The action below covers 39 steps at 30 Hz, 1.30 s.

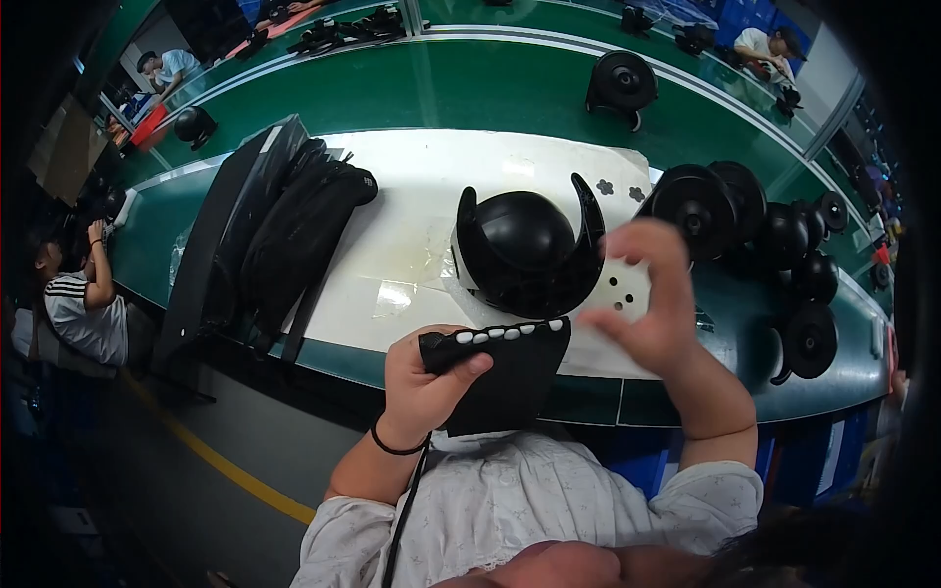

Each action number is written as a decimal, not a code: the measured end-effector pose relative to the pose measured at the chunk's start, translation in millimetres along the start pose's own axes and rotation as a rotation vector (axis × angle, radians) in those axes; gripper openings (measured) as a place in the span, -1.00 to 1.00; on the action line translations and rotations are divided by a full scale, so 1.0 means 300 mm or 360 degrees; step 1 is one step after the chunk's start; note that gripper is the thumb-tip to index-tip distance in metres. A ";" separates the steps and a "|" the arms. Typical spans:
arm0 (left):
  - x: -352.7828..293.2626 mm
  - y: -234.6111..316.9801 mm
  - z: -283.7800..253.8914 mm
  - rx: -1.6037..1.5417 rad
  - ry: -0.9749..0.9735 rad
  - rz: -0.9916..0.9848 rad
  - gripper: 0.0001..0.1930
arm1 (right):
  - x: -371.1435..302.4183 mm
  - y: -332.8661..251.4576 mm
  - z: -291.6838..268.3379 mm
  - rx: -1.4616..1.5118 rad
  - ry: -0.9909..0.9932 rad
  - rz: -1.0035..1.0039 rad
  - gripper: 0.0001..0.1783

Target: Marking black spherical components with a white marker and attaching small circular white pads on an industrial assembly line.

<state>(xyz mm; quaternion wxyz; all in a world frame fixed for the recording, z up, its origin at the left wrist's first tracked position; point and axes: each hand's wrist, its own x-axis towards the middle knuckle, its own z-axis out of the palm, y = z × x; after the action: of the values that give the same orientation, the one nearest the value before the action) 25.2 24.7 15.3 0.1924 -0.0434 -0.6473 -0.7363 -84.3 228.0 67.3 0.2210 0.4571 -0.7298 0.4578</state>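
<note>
My left hand grips a flat black flexible piece by its left end, thumb on the near side. A row of small white oval pads runs along its upper edge, and the rest hangs down over the table's near edge. Just right of it, my right hand is raised, slightly blurred, with thumb and fingers apart in a C shape and nothing visible between them. Beyond both hands a glossy black domed part with two upright curved arms stands on the white board.
At left, a black box holds black fabric pieces. Several round black parts crowd the table's right side. Another black wheel-like part sits on the green belt behind. A co-worker sits at far left.
</note>
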 end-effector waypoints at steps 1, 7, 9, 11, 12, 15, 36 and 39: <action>0.002 0.003 0.002 -0.0009 -0.0009 -0.0017 -0.83 | 0.015 -0.050 0.003 -0.0020 -0.0224 -0.0005 -0.59; 0.007 0.006 0.012 0.0366 -0.0054 0.0186 -0.79 | 0.006 -0.080 0.031 -0.0112 -0.0318 -0.0030 -0.77; 0.003 0.007 0.012 0.0400 -0.0018 0.0148 -0.77 | 0.009 -0.081 0.031 -0.0083 -0.0351 -0.0030 -0.78; 0.004 0.002 0.012 0.0468 -0.0072 0.0167 -0.77 | 0.010 -0.078 0.022 -0.0105 -0.0418 -0.0059 -0.79; 0.003 0.000 0.010 0.0502 -0.0099 0.0175 -0.77 | 0.008 -0.082 0.021 -0.0097 -0.0428 -0.0067 -0.79; -0.003 0.002 0.002 0.0578 -0.0073 0.0088 -0.78 | -0.003 -0.108 0.009 -0.0212 -0.0437 -0.0316 -0.77; 0.018 0.006 0.019 0.0846 -0.0421 0.0413 -0.73 | -0.002 -0.129 0.134 0.0585 -0.0329 -0.0251 -0.34; 0.029 0.006 0.016 0.0808 -0.0465 0.0447 -0.72 | 0.032 -0.127 0.104 0.0389 -0.0519 -0.0794 -0.62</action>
<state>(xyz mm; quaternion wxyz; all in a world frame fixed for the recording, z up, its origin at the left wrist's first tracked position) 17.0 27.1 20.5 0.2018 -0.1880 -0.8188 -0.5035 -52.9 190.1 77.0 0.1500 0.7123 -0.5607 0.3946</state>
